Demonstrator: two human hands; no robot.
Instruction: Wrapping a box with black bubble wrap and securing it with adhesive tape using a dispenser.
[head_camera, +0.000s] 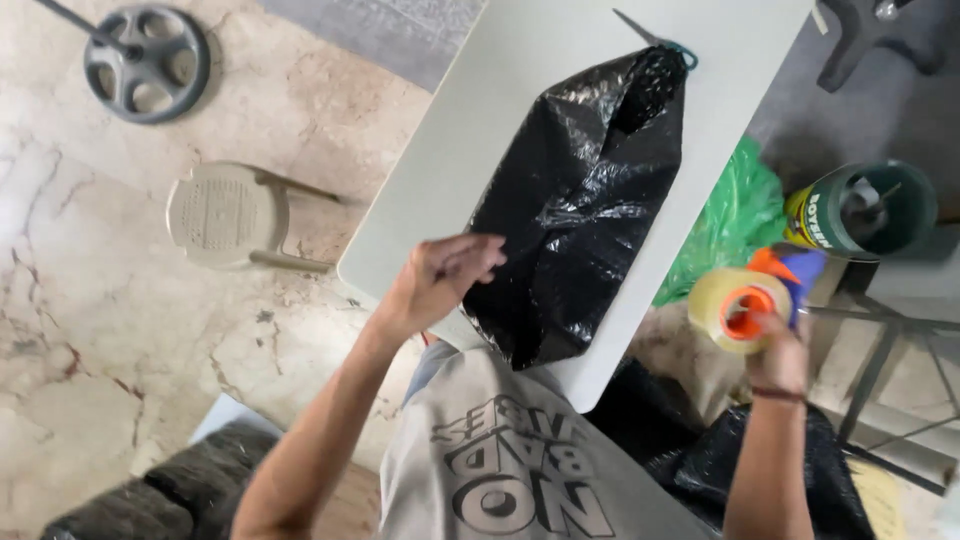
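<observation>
A black plastic bag (585, 200), filled and tied at its far end with a teal tie (678, 48), lies lengthwise on a white table (480, 120). My left hand (445, 272) rests with curled fingers against the bag's near left side. Off the table's right edge, my right hand (780, 345) holds a tape dispenser with a roll of clear tape (735, 305) on an orange core, its blue and orange handle pointing away.
A beige plastic stool (225, 215) and a grey wheel-shaped base (148, 62) stand on the marble floor at left. A green plastic bag (735, 215) and a green cylindrical container (865, 210) sit at right. More black bags (740, 455) lie by my legs.
</observation>
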